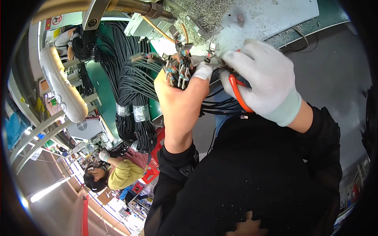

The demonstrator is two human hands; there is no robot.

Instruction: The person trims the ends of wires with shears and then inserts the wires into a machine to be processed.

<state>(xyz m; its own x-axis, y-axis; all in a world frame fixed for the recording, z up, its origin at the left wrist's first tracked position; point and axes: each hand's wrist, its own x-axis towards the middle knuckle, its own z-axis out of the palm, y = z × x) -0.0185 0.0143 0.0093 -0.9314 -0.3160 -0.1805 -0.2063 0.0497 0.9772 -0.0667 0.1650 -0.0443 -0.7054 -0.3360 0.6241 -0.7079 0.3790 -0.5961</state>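
- At the center of the frame, a bare left hand (179, 104) is closing around a bunch of wire ends (183, 67), its thumb wearing a white cover (203, 70).
- To its right, a white-gloved right hand (267, 78) is gripping orange-handled cutters (238, 94), fingers wrapping the grips; their tips are partly hiding, so whether they are biting on anything is impossible to tell.
- One small plug (211, 49) is standing just above the covered thumb, near the tips.
- With metal working so close, a slipping tool could be nicking the thumb or a neighboring wire; a loosening left grip could be letting the crowded ends tangle.
- At upper center, small scraps (214, 15) are littering a pale board (271, 23); a brushing sleeve or cable could be scattering them.
- At upper left, black cables (130, 78) are lying across a green table (100, 90).
- At lower left, a co-worker in yellow (128, 173) is working.
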